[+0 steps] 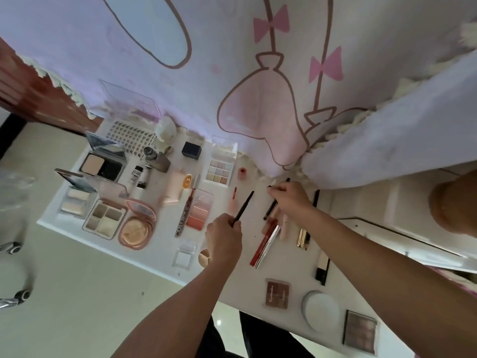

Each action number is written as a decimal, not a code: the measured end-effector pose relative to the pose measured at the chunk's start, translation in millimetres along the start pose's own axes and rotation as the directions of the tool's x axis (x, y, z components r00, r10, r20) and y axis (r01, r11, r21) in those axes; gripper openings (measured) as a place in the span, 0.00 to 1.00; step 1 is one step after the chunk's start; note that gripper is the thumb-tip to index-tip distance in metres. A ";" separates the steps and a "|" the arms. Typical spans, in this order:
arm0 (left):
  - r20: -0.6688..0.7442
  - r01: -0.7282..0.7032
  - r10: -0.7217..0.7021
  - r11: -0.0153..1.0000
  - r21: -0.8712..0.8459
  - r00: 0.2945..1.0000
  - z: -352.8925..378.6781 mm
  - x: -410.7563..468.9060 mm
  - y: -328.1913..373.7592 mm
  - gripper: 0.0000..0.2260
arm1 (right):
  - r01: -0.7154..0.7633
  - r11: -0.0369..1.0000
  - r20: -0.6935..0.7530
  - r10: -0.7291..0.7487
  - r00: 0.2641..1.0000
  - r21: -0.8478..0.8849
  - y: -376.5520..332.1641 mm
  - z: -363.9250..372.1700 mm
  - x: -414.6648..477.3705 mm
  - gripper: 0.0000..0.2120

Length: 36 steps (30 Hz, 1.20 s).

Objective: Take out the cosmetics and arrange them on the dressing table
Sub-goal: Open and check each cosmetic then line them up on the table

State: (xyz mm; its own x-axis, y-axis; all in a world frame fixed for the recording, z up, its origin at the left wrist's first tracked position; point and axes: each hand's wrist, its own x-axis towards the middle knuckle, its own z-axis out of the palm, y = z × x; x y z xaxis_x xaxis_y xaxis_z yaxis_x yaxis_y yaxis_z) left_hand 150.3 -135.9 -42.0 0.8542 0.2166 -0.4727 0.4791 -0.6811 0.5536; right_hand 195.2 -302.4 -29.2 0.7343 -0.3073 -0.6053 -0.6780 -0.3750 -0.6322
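A white dressing table point(154, 251) runs across the view, covered with cosmetics laid out in rows.

At the far left, an open powder compact point(103, 164) has its mirror raised. Below it lie a four-pan eyeshadow palette point(105, 219) and a round pink compact point(136, 228), lid open. Behind them stand a clear box point(129, 102), a white jar point(165, 129) and a foundation bottle point(157, 158).

Towards the middle are a dark blue box point(191, 149), a pastel palette point(219, 170) and a coral blush palette point(200, 210).

The left hand point(224, 239) is curled round the lower end of a slim dark pencil point(242, 208) – its tip angles up and away over bare tabletop. Just to its right, the right hand point(290, 200) has its fingers bent down on a black liner point(271, 209), pinching it among a cluster of pink tubes lying close together on the table.

Beside that cluster lie a red tube point(260, 248) and a gold lipstick point(300, 237). Nearer the front edge are a brown palette point(277, 293), a round white compact point(320, 310) and a mauve palette point(360, 332).

A pale cloth with pink bows point(284, 86) hangs behind – its fringed hem brushes the table's back edge just beyond the right hand.
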 end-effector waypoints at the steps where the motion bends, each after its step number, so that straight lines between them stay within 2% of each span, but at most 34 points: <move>1: 0.013 -0.018 0.017 0.997 0.072 1.000 1.3 1.3 -1.5 0.06 | 0.001 1.000 0.013 -0.001 1.000 0.010 1.5 0.7 0.3 0.07; 5: 0.081 -0.098 0.074 0.934 0.342 0.994 1.6 8.3 -2.0 0.10 | -0.008 1.000 0.047 0.007 0.999 0.014 7.6 2.6 0.6 0.08; 8: 0.115 -0.126 0.084 0.891 0.436 0.990 2.6 14.8 0.4 0.11 | -0.005 0.999 0.057 0.007 0.998 -0.034 11.5 3.7 1.2 0.05; 9: 0.124 -0.126 0.079 0.888 0.442 0.989 3.3 16.8 0.7 0.11 | -0.002 0.999 0.057 0.005 0.998 -0.051 11.7 4.4 1.2 0.03; 12: 0.133 -0.138 0.087 0.882 0.450 0.987 4.2 19.8 2.3 0.10 | 0.020 0.990 0.043 -0.015 0.999 -0.138 9.9 7.4 3.3 0.06; 15: 0.136 -0.166 0.116 0.875 0.454 0.984 4.1 19.5 2.6 0.12 | 0.014 0.988 0.023 -0.011 1.000 -0.153 4.2 14.9 8.4 0.05; 24: 0.156 -0.191 0.129 0.848 0.495 0.979 -5.4 18.4 -5.9 0.08 | -0.089 0.976 -0.023 0.086 0.996 -0.197 -5.5 42.0 32.5 0.10; 31: 0.168 -0.214 0.149 0.839 0.500 0.974 -5.9 18.8 -9.7 0.07 | -0.123 0.978 -0.031 0.120 0.992 -0.166 -5.6 45.1 29.9 0.11; 36: 0.177 -0.229 0.163 0.847 0.479 0.971 -6.5 16.5 -8.2 0.08 | -0.121 0.990 -0.070 0.116 0.991 -0.071 -3.5 20.3 23.3 0.06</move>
State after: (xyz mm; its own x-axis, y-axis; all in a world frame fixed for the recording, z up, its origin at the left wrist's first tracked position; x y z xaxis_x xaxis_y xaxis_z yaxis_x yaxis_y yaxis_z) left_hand 161.8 -122.2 -49.9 0.8712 -0.0245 -0.4903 0.1134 -0.9617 0.2494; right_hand 213.9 -290.4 -51.0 0.6511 -0.4095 -0.6391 -0.7579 -0.3965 -0.5181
